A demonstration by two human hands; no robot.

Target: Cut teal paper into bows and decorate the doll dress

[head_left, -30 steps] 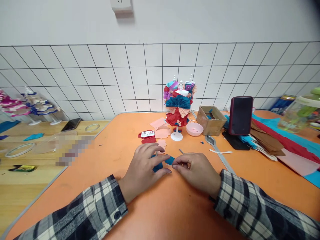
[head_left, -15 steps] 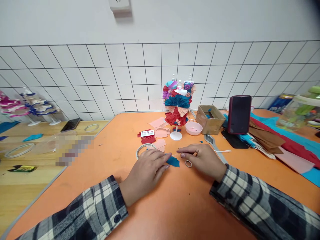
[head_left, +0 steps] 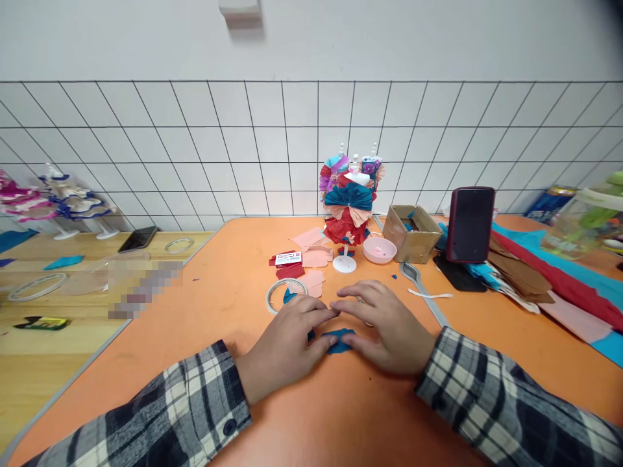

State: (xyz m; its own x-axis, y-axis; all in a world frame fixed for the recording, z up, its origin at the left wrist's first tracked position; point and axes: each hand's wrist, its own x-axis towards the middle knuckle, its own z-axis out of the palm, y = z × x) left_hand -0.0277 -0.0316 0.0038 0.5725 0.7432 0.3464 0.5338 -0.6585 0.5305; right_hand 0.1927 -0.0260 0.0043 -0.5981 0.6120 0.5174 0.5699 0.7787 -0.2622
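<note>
A small piece of blue crepe paper point(head_left: 339, 342) lies on the orange table between my hands. My left hand point(head_left: 287, 337) reaches in from the left, its thumb tip on the paper's near side and its fingers stretched forward. From the right comes my right hand point(head_left: 387, 327), fingers spread, thumb touching the paper's right edge. Both index fingertips nearly meet above the paper. Another bit of blue shows under the left palm. A roll of tape point(head_left: 269, 299) stands just beyond my left fingers. A ring-shaped object is mostly hidden beneath my right hand.
Ahead stands a doll-sized dress form point(head_left: 348, 194) in red, pink and teal paper. Nearby are pink paper pieces point(head_left: 314, 256), a pink bowl point(head_left: 379, 249), a cardboard box point(head_left: 413, 237), scissors point(head_left: 411, 275) and a propped phone point(head_left: 470, 225). Crepe sheets point(head_left: 559, 272) lie right.
My right hand has come left and nearer, from a pinch to spread fingers, its thumb now at the blue paper. The paper has shifted toward me. My left thumb has moved onto it.
</note>
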